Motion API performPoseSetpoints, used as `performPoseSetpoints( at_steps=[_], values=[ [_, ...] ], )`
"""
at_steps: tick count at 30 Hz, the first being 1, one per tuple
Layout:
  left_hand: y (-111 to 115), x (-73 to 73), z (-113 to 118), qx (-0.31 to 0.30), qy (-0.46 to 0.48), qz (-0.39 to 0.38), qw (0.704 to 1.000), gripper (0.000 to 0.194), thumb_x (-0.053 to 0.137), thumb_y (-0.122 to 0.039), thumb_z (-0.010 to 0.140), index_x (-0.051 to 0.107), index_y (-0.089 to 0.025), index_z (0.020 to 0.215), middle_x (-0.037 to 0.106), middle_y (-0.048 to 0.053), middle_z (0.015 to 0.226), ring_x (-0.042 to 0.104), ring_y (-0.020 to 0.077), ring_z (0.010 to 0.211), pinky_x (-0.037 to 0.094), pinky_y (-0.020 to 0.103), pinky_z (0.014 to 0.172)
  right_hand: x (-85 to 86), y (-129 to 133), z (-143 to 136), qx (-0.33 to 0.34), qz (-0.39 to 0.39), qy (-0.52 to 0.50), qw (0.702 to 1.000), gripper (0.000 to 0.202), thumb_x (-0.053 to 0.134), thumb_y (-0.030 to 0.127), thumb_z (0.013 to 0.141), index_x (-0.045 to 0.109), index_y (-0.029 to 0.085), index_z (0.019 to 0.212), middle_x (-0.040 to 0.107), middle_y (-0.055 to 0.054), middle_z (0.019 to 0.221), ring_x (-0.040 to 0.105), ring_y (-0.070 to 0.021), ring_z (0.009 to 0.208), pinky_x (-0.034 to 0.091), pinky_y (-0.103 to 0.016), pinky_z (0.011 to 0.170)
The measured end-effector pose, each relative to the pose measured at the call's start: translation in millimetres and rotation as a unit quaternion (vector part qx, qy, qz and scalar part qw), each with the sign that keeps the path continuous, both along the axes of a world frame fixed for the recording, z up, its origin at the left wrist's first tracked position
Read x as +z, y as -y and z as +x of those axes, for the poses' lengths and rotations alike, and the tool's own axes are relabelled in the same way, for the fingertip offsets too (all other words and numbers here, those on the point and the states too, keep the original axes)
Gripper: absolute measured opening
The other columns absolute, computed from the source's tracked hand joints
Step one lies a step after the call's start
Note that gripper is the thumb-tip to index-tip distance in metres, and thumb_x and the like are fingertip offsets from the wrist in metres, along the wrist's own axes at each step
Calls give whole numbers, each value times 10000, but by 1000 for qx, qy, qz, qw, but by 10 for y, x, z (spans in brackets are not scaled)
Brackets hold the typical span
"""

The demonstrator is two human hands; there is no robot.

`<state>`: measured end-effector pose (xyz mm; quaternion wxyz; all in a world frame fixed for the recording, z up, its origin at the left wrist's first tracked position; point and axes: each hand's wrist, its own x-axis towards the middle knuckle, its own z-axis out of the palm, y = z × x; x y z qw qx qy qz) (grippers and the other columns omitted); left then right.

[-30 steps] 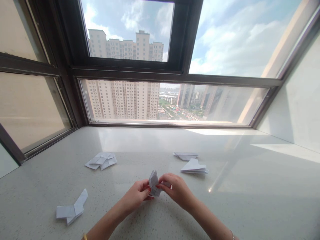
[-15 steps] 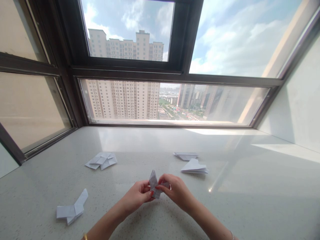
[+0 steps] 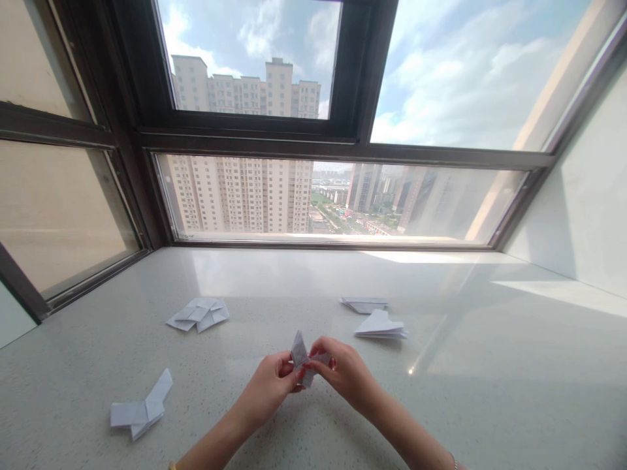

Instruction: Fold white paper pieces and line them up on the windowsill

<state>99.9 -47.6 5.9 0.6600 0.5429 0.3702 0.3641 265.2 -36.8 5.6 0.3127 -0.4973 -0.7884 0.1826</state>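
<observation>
Both thumbs now sit closer together than one second ago, and the top points of the small folded white paper point(image 3: 298, 352), which showed a gap then, now look like one point. Far on the left, big glass window panes sit in a dark brown frame point(image 3: 130, 170). Near them, low on the shiny, speckled, pale stone sill point(image 3: 490, 398), lies a white folded paper piece shaped like a bent Y point(image 3: 142, 410). A bit to the right and farther back, flat white folded papers point(image 3: 198, 314) lie on top of each other in a little heap. Next comes the left hand point(image 3: 267, 385), with bare skin and red nails. It pinches the left side of the small paper between its thumb and fingers. That paper is held between the two hands, near the middle, with its point up. The right hand point(image 3: 345, 367), with red nails too, pinches the right side, and its curled fingers hide part of the paper. Just past it, farther back, lie a thin, flat white folded paper point(image 3: 365, 304) and, just in front, a pointy white paper wedge with layers point(image 3: 381, 326). Last, on the far right, stands a smooth white wall point(image 3: 588, 215), partly sunny.
</observation>
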Motion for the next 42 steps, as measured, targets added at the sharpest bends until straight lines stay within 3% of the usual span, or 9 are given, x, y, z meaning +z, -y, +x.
performPoseSetpoints(
  at_steps=[4, 6, 8, 11, 14, 24, 31, 42],
  values=[
    [-61, -21, -36, 47, 17, 5, 999, 437, 662, -386, 637, 583, -113, 969, 662, 50, 775, 591, 201, 811, 451, 307, 735, -45, -9, -6, -48, 50, -121, 990, 498, 564, 383, 725, 396, 201, 1158, 545, -39, 886, 473, -95, 501, 447, -255, 548],
    [-90, -25, -59, 72, 27, 13, 997, 456, 657, -381, 649, 561, -120, 1011, 668, 51, 787, 592, 210, 841, 459, 316, 748, -54, -21, -21, -64, 34, -189, 979, 604, 569, 411, 714, 307, 219, 1223, 517, -38, 920, 463, -85, 493, 454, -252, 528],
    [-101, -19, -73, 78, 40, 18, 996, 462, 648, -373, 667, 541, -124, 1041, 673, 53, 795, 593, 213, 859, 461, 321, 762, -57, -28, -47, -51, -28, -243, 968, 588, 572, 441, 702, 339, 219, 1194, 516, -20, 872, 466, -84, 487, 447, -239, 483],
    [-86, 4, -68, 65, 58, 21, 996, 495, 637, -359, 690, 495, -132, 1107, 678, 54, 811, 604, 201, 842, 461, 326, 780, -60, -25, -95, 11, -143, -289, 946, 428, 570, 472, 693, 504, 174, 992, 526, 4, 730, 480, -91, 480, 425, -221, 442],
    [-59, 22, -47, 53, 64, 18, 996, 566, 637, -354, 695, 433, -143, 1179, 680, 51, 813, 611, 191, 820, 462, 332, 782, -57, -9, -127, 46, -190, -303, 933, 352, 587, 477, 678, 573, 150, 808, 537, 9, 628, 477, -93, 480, 410, -215, 449],
    [-45, 18, -40, 38, 33, 8, 999, 573, 652, -347, 678, 453, -129, 1170, 669, 50, 811, 610, 196, 815, 474, 322, 763, -87, -32, -105, 39, -163, -311, 935, 320, 612, 463, 655, 621, 146, 702, 517, 1, 670, 437, -86, 507, 371, -201, 448],
    [-65, -27, -46, 30, 34, 1, 999, 505, 647, -366, 677, 513, -141, 1109, 663, 26, 794, 603, 186, 833, 472, 314, 784, -95, -42, -104, 43, -167, -321, 931, 309, 618, 447, 656, 630, 140, 696, 540, 15, 556, 426, -92, 483, 341, -211, 473],
    [-63, 0, -41, 21, 4, -5, 1000, 467, 650, -413, 641, 556, -124, 996, 658, 68, 819, 599, 217, 853, 463, 336, 761, -97, -40, -100, 45, -166, -316, 933, 315, 612, 446, 661, 652, 138, 715, 579, -1, 593, 454, -105, 520, 353, -216, 503]
  ],
)
